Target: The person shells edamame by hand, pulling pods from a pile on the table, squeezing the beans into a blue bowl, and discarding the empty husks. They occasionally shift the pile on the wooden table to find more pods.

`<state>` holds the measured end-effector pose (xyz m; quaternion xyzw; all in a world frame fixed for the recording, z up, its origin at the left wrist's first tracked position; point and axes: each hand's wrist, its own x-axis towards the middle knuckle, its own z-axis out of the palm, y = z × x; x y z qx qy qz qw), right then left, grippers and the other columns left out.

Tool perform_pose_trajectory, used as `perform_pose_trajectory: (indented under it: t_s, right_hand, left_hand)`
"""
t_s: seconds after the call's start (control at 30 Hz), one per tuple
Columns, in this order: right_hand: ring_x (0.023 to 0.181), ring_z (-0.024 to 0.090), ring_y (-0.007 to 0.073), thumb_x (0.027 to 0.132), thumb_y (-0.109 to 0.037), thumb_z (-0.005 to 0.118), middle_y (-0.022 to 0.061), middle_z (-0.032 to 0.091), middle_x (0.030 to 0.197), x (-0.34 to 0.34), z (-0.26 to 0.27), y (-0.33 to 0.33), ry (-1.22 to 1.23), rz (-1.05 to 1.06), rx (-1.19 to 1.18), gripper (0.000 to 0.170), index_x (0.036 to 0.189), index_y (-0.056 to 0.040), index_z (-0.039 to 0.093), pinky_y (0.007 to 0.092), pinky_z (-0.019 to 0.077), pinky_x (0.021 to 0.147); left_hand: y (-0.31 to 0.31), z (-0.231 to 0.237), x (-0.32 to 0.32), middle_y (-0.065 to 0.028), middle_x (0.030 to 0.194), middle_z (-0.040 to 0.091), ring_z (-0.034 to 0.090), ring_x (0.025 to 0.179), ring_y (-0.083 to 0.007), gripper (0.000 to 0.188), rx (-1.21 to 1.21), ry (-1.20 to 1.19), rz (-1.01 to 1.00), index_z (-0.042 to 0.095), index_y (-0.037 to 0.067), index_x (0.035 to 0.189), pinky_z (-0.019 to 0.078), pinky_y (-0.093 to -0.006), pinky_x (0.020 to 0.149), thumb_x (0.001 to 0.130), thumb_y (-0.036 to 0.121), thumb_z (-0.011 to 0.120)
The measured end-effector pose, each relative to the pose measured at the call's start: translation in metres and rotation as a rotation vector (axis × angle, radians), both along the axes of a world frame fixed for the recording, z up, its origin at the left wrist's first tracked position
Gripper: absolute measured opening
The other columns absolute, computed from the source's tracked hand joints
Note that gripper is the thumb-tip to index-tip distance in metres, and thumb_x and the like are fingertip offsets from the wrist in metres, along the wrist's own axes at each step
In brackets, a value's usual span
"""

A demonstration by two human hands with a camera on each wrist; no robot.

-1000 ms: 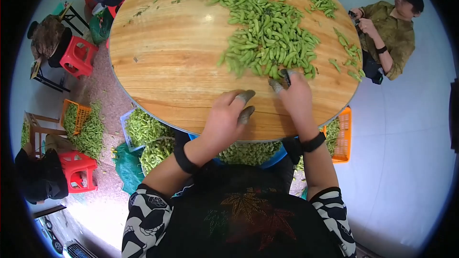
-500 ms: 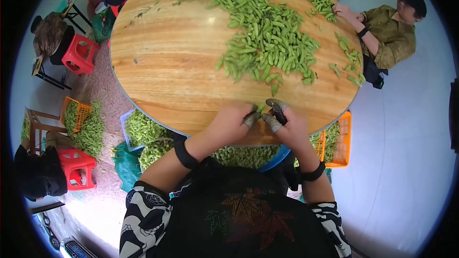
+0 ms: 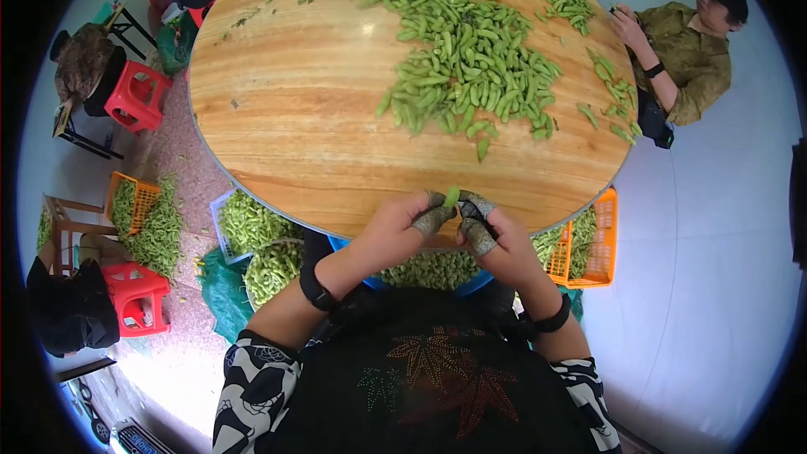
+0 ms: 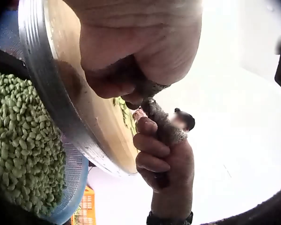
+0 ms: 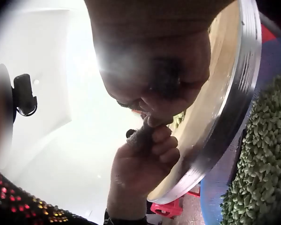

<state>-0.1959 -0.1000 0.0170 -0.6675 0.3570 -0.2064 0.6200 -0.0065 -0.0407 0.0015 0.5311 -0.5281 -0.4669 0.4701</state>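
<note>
A green soybean pod point(image 3: 452, 197) sticks up between the fingertips of both hands, just over the near edge of the round wooden table point(image 3: 294, 134). My left hand point(image 3: 402, 223) pinches it from the left. From the right, my right hand point(image 3: 507, 244) has thumb and forefinger curled in against it; the fingertips of both hands meet. Grey, worn covers wrap the thumbs and forefingers. In the left wrist view the other fingers of the right hand point(image 4: 166, 152) are folded. A large heap of pods point(image 3: 479, 59) spreads over the table beyond the hands.
Below the table edge stands a blue basin point(image 4: 75, 187) full of shelled beans point(image 4: 23, 145). Orange crates point(image 3: 601, 244), a pale crate point(image 3: 223, 219) and red stools point(image 3: 139, 294) surround the table. Another person point(image 3: 685, 59) sits at the right edge.
The right hand has come back from the heap to meet the left hand, bringing a pod. Both hands have since drawn slightly nearer the body. The other person's hands reached to the table and withdrew.
</note>
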Motion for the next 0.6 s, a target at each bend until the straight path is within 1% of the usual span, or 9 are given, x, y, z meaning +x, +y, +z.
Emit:
perform_pose_trajectory:
  t_s: [0.07,0.13,0.27,0.37,0.4,0.43,0.5,0.57,0.6]
  right_hand:
    - [0.078,0.060,0.0128,0.090,-0.009,0.053,0.0071,0.063,0.083,-0.003,-0.006,-0.001,0.050,0.023,-0.051,0.028,0.117,-0.0021,0.055,0.0280,0.0483,0.072]
    - [0.079,0.060,0.0128,0.090,-0.009,0.052,0.0063,0.063,0.083,0.000,-0.001,0.000,0.099,0.048,-0.105,0.029,0.119,-0.0030,0.055,0.0280,0.0481,0.072]
    - [0.069,0.055,0.0101,0.093,-0.012,0.049,0.0018,0.059,0.082,0.002,0.000,0.007,0.057,0.052,0.153,0.033,0.125,-0.0085,0.053,0.0237,0.0438,0.063]
    - [0.057,0.047,0.0063,0.093,-0.012,0.048,-0.0005,0.056,0.079,-0.004,0.011,0.008,-0.139,0.065,0.581,0.036,0.129,-0.0121,0.051,0.0201,0.0362,0.051]
    - [0.052,0.041,0.0042,0.094,-0.011,0.048,-0.0013,0.055,0.078,-0.006,0.015,0.008,-0.260,0.077,0.842,0.038,0.131,-0.0137,0.049,0.0184,0.0311,0.046]
    - [0.052,0.041,0.0042,0.094,-0.011,0.048,-0.0013,0.055,0.078,-0.007,0.014,0.008,-0.262,0.073,0.848,0.038,0.131,-0.0137,0.049,0.0184,0.0311,0.046]
    - [0.047,0.034,0.0021,0.094,-0.010,0.048,-0.0016,0.053,0.076,-0.007,0.014,0.006,-0.295,0.090,0.979,0.039,0.133,-0.0159,0.047,0.0176,0.0244,0.042]
    - [0.051,0.039,0.0035,0.093,-0.010,0.049,-0.0009,0.054,0.078,-0.005,0.016,0.010,-0.232,0.074,0.842,0.039,0.132,-0.0139,0.048,0.0185,0.0299,0.045]
    - [0.054,0.045,0.0049,0.092,-0.009,0.049,-0.0002,0.056,0.079,-0.005,0.016,0.014,-0.166,0.058,0.711,0.038,0.131,-0.0118,0.050,0.0195,0.0354,0.048]
  left_hand:
    - [0.002,-0.002,0.001,-0.0185,0.082,0.061,0.059,0.076,-0.0374,0.015,-0.068,-0.024,-0.005,0.061,0.000,0.097,0.0474,-0.0407,0.067,0.083,0.005,0.057]
    - [0.003,0.001,0.005,-0.0176,0.079,0.060,0.057,0.072,-0.0381,0.011,-0.312,-0.479,-0.034,0.059,-0.001,0.091,0.0461,-0.0425,0.064,0.083,0.006,0.060]
    - [0.013,-0.007,0.002,-0.0156,0.075,0.057,0.054,0.066,-0.0331,0.012,-0.460,-0.688,-0.032,0.060,0.001,0.096,0.0448,-0.0385,0.062,0.084,0.005,0.062]
    - [0.017,-0.011,0.012,-0.0102,0.076,0.059,0.053,0.061,-0.0251,0.008,-0.365,-0.325,-0.110,0.060,0.001,0.094,0.0436,-0.0358,0.059,0.086,0.005,0.061]
    - [0.019,-0.008,0.016,-0.0088,0.072,0.058,0.052,0.060,-0.0210,0.011,0.041,0.238,-0.181,0.061,0.002,0.092,0.0434,-0.0341,0.059,0.087,0.012,0.062]
    - [0.021,-0.006,0.018,-0.0073,0.069,0.056,0.051,0.060,-0.0168,0.016,0.456,0.795,-0.238,0.062,0.003,0.090,0.0433,-0.0324,0.058,0.088,0.018,0.064]
    - [0.020,-0.003,0.017,-0.0045,0.069,0.055,0.048,0.061,-0.0118,0.018,0.462,0.796,-0.263,0.062,0.002,0.091,0.0427,-0.0304,0.058,0.089,0.021,0.063]
    - [0.019,-0.006,0.014,-0.0018,0.069,0.054,0.045,0.061,-0.0068,0.021,0.465,0.797,-0.289,0.063,0.002,0.092,0.0421,-0.0283,0.058,0.091,0.023,0.062]
    - [0.020,-0.012,0.011,-0.0023,0.071,0.056,0.048,0.060,-0.0096,0.018,0.235,0.397,-0.233,0.061,0.001,0.092,0.0426,-0.0296,0.057,0.090,0.018,0.062]
